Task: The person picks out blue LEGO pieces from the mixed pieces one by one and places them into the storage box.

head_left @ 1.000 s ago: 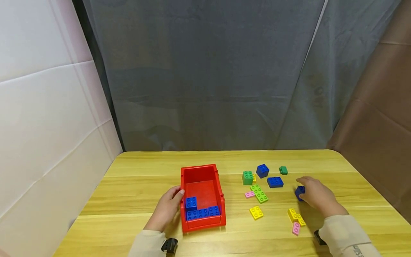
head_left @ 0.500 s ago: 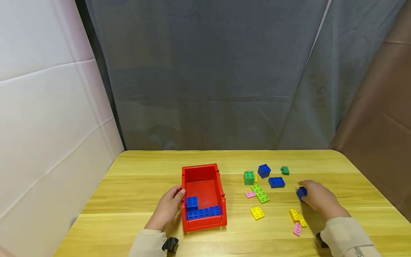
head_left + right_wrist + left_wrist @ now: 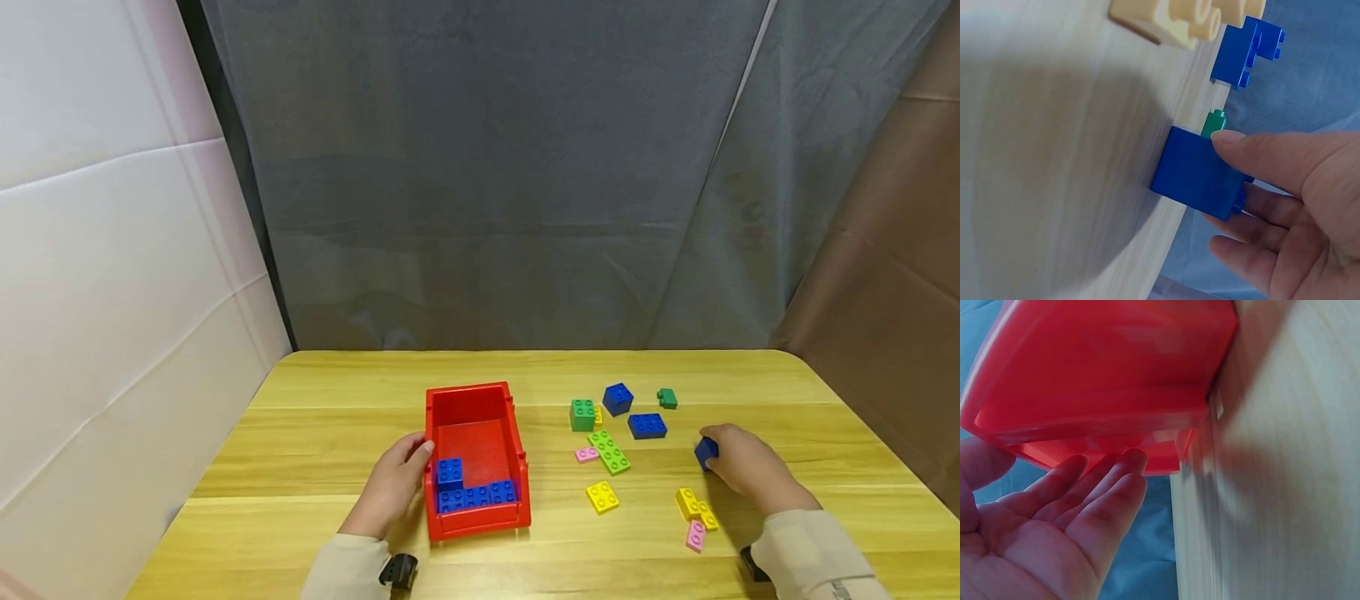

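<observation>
My left hand [image 3: 393,483] holds the left side of a red bin [image 3: 478,525]. Its thumb lies at the rim, and the fingers reach under the side lip in the left wrist view. Inside the bin, several blue bricks [image 3: 477,497] line the near end and left corner. Over at the right of the table, my right hand [image 3: 753,468] pinches a blue brick [image 3: 1197,174] between thumb and fingers. That brick is low at the tabletop; whether it touches the wood is hard to tell.
Left of the right hand lie a blue brick [image 3: 647,426], a taller blue brick [image 3: 618,399], a green brick [image 3: 582,415], a lime brick [image 3: 609,452] and a yellow brick [image 3: 602,497]. A small dark-green piece [image 3: 667,398] is farther back; a pink brick [image 3: 696,536] is nearer.
The whole scene shifts slightly right in the head view. The fingers of my right hand draw closer around the blue brick. My left hand stays at the bin's side.
</observation>
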Action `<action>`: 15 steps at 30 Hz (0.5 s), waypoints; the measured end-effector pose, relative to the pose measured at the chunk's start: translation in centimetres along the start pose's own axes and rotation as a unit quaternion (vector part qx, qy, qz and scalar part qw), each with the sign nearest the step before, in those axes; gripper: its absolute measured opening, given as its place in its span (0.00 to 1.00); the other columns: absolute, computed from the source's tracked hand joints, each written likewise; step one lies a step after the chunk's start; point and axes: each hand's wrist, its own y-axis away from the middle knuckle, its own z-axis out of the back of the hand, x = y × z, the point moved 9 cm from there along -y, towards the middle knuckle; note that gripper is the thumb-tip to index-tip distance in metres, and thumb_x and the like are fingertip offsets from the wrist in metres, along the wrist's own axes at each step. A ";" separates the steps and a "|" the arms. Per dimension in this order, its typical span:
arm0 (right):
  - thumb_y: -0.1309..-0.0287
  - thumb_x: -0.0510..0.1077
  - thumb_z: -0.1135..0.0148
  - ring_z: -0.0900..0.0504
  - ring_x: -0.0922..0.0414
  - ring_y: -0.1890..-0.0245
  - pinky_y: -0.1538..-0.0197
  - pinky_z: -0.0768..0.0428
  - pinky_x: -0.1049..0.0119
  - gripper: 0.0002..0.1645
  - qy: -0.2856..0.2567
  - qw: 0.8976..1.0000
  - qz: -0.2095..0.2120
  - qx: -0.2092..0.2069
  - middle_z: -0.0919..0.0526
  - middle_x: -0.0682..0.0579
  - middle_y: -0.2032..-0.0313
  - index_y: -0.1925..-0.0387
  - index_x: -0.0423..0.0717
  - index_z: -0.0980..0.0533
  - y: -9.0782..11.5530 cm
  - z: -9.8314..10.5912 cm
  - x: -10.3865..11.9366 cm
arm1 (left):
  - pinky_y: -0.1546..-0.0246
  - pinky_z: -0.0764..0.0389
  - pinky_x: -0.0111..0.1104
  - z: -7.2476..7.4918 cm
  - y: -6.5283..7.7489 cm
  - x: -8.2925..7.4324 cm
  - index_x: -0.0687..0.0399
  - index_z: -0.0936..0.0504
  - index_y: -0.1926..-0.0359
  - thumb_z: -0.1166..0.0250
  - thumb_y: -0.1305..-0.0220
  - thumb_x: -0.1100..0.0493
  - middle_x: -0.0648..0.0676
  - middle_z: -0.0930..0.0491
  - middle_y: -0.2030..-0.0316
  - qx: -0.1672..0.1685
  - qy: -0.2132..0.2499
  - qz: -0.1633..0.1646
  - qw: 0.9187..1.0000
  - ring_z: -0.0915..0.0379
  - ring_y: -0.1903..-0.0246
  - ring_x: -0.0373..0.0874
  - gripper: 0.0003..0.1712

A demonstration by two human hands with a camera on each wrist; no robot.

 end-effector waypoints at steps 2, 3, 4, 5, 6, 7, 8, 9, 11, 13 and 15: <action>0.45 0.32 0.36 0.24 0.32 0.50 0.49 0.25 0.39 0.24 -0.001 1.000 0.002 -0.001 0.24 0.26 0.51 0.47 0.25 0.28 0.0 0.0 0.0 | 0.47 0.23 0.50 0.0 0.0 0.1 0.68 0.31 0.37 0.52 0.25 0.55 0.65 0.24 0.46 0.000 0.001 0.001 1.000 0.26 0.49 0.56 0.24; 0.45 0.33 0.35 0.24 0.32 0.51 0.49 0.24 0.40 0.24 -0.003 1.000 0.003 -0.001 0.24 0.26 0.51 0.47 0.25 0.28 0.0 0.1 0.0 | 0.47 0.23 0.50 0.0 0.0 0.1 0.68 0.32 0.37 0.52 0.25 0.55 0.66 0.24 0.46 0.001 0.002 0.001 1.000 0.26 0.49 0.56 0.24; 0.45 0.33 0.35 0.24 0.32 0.51 0.49 0.24 0.40 0.25 -0.004 1.000 0.005 -0.001 0.24 0.26 0.51 0.47 0.25 0.28 0.0 0.1 -0.1 | 0.47 0.23 0.51 0.0 0.0 0.1 0.68 0.32 0.36 0.52 0.25 0.55 0.66 0.25 0.45 0.001 0.001 0.002 1.000 0.27 0.48 0.57 0.25; 0.45 0.33 0.35 0.24 0.32 0.51 0.49 0.24 0.40 0.25 -0.005 1.000 0.007 -0.002 0.24 0.26 0.51 0.47 0.24 0.28 0.0 0.1 -0.1 | 0.47 0.23 0.51 0.0 0.0 0.1 0.67 0.32 0.36 0.52 0.25 0.55 0.66 0.25 0.45 0.001 0.001 0.003 1.000 0.27 0.48 0.57 0.25; 0.44 0.34 0.35 0.24 0.32 0.51 0.49 0.24 0.40 0.25 -0.006 1.000 0.008 -0.002 0.24 0.26 0.51 0.47 0.24 0.28 0.0 0.1 -0.1 | 0.47 0.23 0.51 0.0 0.0 0.2 0.67 0.32 0.36 0.52 0.25 0.54 0.66 0.25 0.45 0.002 0.001 0.004 1.000 0.27 0.48 0.57 0.25; 0.44 0.34 0.35 0.24 0.32 0.51 0.49 0.24 0.40 0.25 -0.009 1.000 0.008 -0.002 0.24 0.26 0.51 0.47 0.24 0.28 0.0 0.1 -0.2 | 0.47 0.24 0.51 0.0 0.0 0.2 0.67 0.32 0.36 0.52 0.25 0.54 0.66 0.25 0.44 0.002 0.000 0.004 1.000 0.27 0.47 0.58 0.25; 0.44 0.35 0.35 0.24 0.32 0.50 0.49 0.24 0.40 0.25 -0.010 1.000 0.008 -0.001 0.24 0.26 0.51 0.47 0.24 0.28 0.0 0.1 -0.3 | 0.46 0.24 0.51 0.0 0.0 0.1 0.67 0.33 0.36 0.52 0.25 0.54 0.66 0.26 0.44 0.002 -0.001 0.004 1.000 0.27 0.47 0.58 0.25; 0.44 0.36 0.35 0.24 0.32 0.50 0.49 0.25 0.40 0.25 -0.010 1.000 0.008 -0.002 0.24 0.26 0.51 0.47 0.24 0.28 0.1 0.2 -0.3 | 0.46 0.24 0.51 -0.1 0.0 0.1 0.67 0.32 0.36 0.52 0.25 0.54 0.66 0.26 0.44 0.002 -0.002 0.003 1.000 0.27 0.47 0.58 0.25; 0.43 0.37 0.34 0.25 0.31 0.50 0.49 0.25 0.39 0.26 -0.013 1.000 0.006 -0.005 0.24 0.26 0.51 0.47 0.24 0.28 0.2 0.3 -0.4 | 0.46 0.24 0.52 -0.1 0.0 0.2 0.67 0.33 0.35 0.52 0.25 0.54 0.66 0.26 0.43 0.001 -0.004 0.004 1.000 0.27 0.46 0.59 0.26; 0.43 0.40 0.34 0.26 0.30 0.49 0.48 0.26 0.38 0.28 -0.018 1.000 0.003 -0.014 0.25 0.25 0.50 0.46 0.24 0.28 0.3 0.8 -0.3 | 0.46 0.25 0.52 0.0 0.0 0.1 0.67 0.32 0.35 0.52 0.25 0.55 0.66 0.26 0.43 0.000 -0.005 0.002 1.000 0.27 0.46 0.59 0.25; 0.42 0.42 0.34 0.26 0.29 0.49 0.48 0.27 0.37 0.31 -0.025 0.999 0.002 -0.028 0.25 0.25 0.50 0.44 0.24 0.29 0.5 1.6 0.2 | 0.46 0.25 0.52 0.0 0.0 0.1 0.67 0.32 0.35 0.52 0.25 0.55 0.66 0.26 0.43 0.000 -0.004 0.002 1.000 0.28 0.46 0.60 0.25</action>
